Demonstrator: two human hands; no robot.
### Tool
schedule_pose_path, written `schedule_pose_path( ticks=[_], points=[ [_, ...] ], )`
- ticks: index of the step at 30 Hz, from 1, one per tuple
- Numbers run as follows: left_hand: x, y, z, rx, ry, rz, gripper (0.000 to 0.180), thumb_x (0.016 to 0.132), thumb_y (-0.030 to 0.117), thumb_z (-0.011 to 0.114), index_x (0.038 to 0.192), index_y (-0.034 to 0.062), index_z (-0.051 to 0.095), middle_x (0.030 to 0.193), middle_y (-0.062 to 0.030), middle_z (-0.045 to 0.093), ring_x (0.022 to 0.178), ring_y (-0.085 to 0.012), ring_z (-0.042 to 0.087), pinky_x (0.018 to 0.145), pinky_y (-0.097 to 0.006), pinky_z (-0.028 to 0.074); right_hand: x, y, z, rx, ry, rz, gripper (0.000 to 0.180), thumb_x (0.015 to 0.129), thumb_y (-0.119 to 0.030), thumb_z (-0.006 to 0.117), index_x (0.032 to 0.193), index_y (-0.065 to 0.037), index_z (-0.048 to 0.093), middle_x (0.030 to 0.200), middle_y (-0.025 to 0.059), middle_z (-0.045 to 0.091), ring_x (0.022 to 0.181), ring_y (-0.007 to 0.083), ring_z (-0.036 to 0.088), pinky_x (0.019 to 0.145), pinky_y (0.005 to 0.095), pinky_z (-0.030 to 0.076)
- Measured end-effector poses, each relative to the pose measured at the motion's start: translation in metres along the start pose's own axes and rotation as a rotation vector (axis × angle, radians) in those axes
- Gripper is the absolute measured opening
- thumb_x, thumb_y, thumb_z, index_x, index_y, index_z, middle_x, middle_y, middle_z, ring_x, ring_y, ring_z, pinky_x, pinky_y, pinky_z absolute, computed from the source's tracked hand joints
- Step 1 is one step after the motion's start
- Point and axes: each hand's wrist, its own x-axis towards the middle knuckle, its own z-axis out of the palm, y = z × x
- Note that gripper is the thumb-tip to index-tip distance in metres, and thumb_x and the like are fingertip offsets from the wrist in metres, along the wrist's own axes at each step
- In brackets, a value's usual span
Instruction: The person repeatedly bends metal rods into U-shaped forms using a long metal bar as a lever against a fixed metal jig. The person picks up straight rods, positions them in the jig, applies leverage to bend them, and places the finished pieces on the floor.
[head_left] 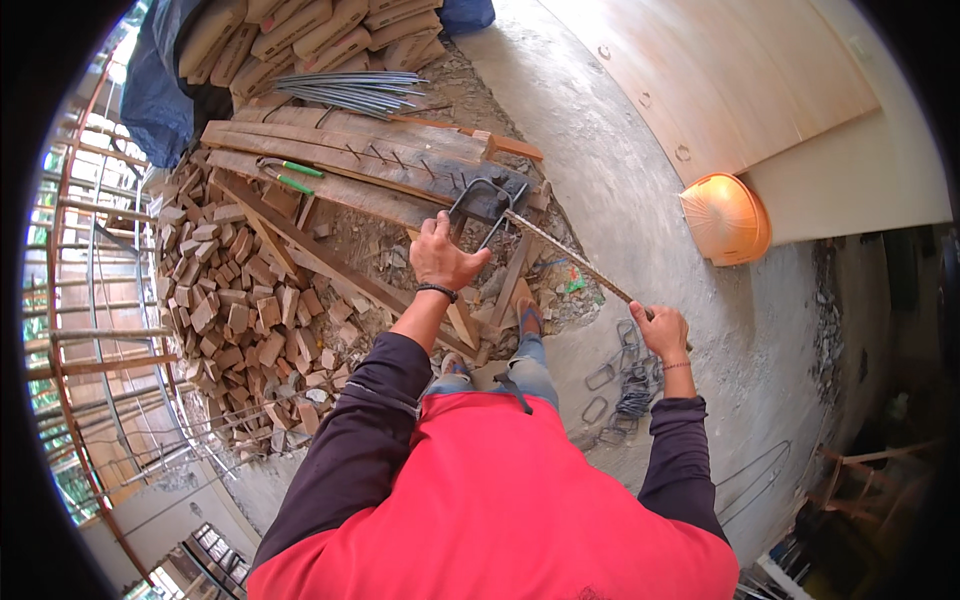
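Note:
A thin steel rod bent into a U-shaped hoop (476,184) lies over the dark metal plate at the bench's near end. My left hand (441,256) is beside it, fingers stretched toward one leg and thumb spread toward the other leg's end. Whether the fingertips press on the rod is hard to see. My right hand (663,333) is closed round the lower end of a long ribbed steel bar (570,257). The bar's far end meets the plate beside the hoop. Several upright pegs (399,159) stand on the wooden bench (350,150).
Green-handled pliers (296,176) lie on the bench, with straight steel rods (350,90) beyond. Broken bricks (240,290) are heaped at left, below stacked sacks (310,35). Finished hoops (634,385) lie on the floor near my right arm. An orange hard hat (728,220) rests by a board.

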Motion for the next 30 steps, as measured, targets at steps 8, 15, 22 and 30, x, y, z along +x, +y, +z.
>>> schedule_pose_path(
  ticks=[8, 15, 22, 30],
  points=[
    [0.001, -0.004, 0.006, 0.036, 0.022, 0.032, 0.094, 0.052, 0.053, 0.076, 0.127, 0.001, 0.054, 0.103, -0.0136, 0.056, 0.086, -0.0323, 0.061, 0.074, -0.042, 0.051, 0.02, 0.005, -0.013, 0.018, 0.001, -0.022, 0.078, 0.081, -0.075, 0.047, 0.061, -0.002, 0.062, 0.062, 0.022, 0.059, 0.065, 0.0401, 0.062, 0.058, 0.0467, 0.047],
    [-0.001, -0.003, 0.007, 0.014, 0.062, 0.03, 0.093, 0.052, 0.051, 0.077, 0.126, 0.0009, 0.055, 0.103, -0.013, 0.056, 0.086, -0.0323, 0.06, 0.073, -0.042, 0.05, 0.001, -0.005, -0.004, 0.047, -0.034, 0.04, 0.079, 0.081, -0.077, 0.044, 0.064, -0.002, 0.065, 0.067, 0.0234, 0.061, 0.071, 0.0426, 0.063, 0.062, 0.049, 0.047],
    [-0.004, -0.005, 0.01, -0.001, 0.104, 0.049, 0.092, 0.052, 0.05, 0.077, 0.127, 0.0003, 0.054, 0.106, -0.0135, 0.056, 0.089, -0.0331, 0.06, 0.075, -0.043, 0.05, -0.013, -0.017, 0.005, 0.05, 0.018, 0.141, 0.077, 0.08, -0.077, 0.045, 0.068, -0.004, 0.067, 0.071, 0.0228, 0.063, 0.074, 0.0426, 0.063, 0.063, 0.0496, 0.047],
    [-0.003, -0.004, 0.006, 0.028, 0.105, 0.041, 0.09, 0.052, 0.05, 0.075, 0.126, 0.0016, 0.056, 0.106, -0.0141, 0.058, 0.092, -0.0335, 0.061, 0.078, -0.044, 0.05, -0.091, -0.077, 0.006, 0.024, 0.149, 0.341, 0.078, 0.08, -0.079, 0.043, 0.071, -0.006, 0.068, 0.075, 0.0222, 0.065, 0.077, 0.0422, 0.064, 0.064, 0.0509, 0.048]
  ],
)
